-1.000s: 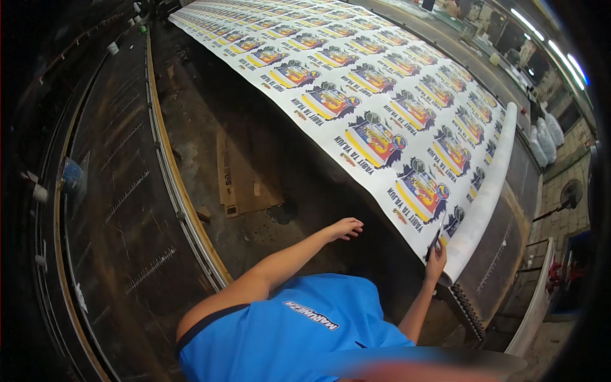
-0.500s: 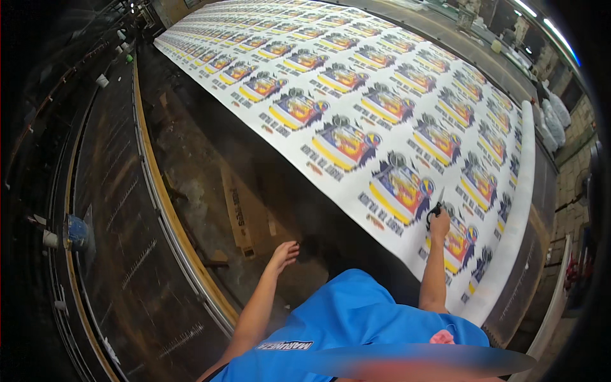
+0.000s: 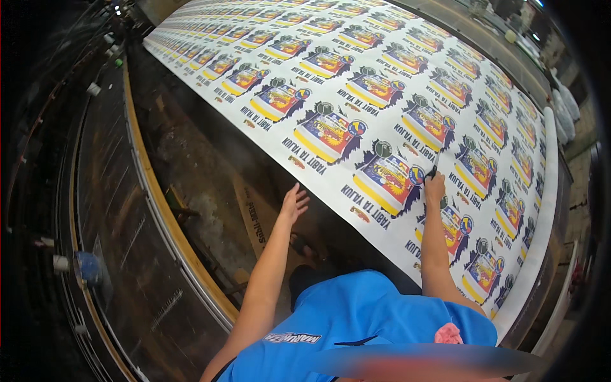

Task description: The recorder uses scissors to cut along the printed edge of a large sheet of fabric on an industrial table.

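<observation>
A wide white printed sheet (image 3: pixel 333 191), covered in repeated colourful logos, lies over the long table on my right. Gripped in my right hand (image 3: pixel 435 188) is a pair of scissors with black handles (image 3: pixel 431 173), held over the sheet. The blades point away from me, and my fingers partly hide the handles. Just off the sheet's near left edge, my left hand (image 3: pixel 294 205) hangs above the gap with its fingers spread and nothing in them.
Another long dark table (image 3: pixel 121 235) with a yellowish edge rail (image 3: pixel 167 216) runs along my left. A blue container (image 3: pixel 88 267) stands beyond it. Flattened cardboard (image 3: pixel 253 219) lies on the floor between the tables. The sheet's right side forms a white roll or fold (image 3: pixel 546 178).
My left hand has moved forward, closer to the sheet's edge, with fingers spreading. My right hand has carried the scissors slightly forward over the sheet. The whole view has shifted.
</observation>
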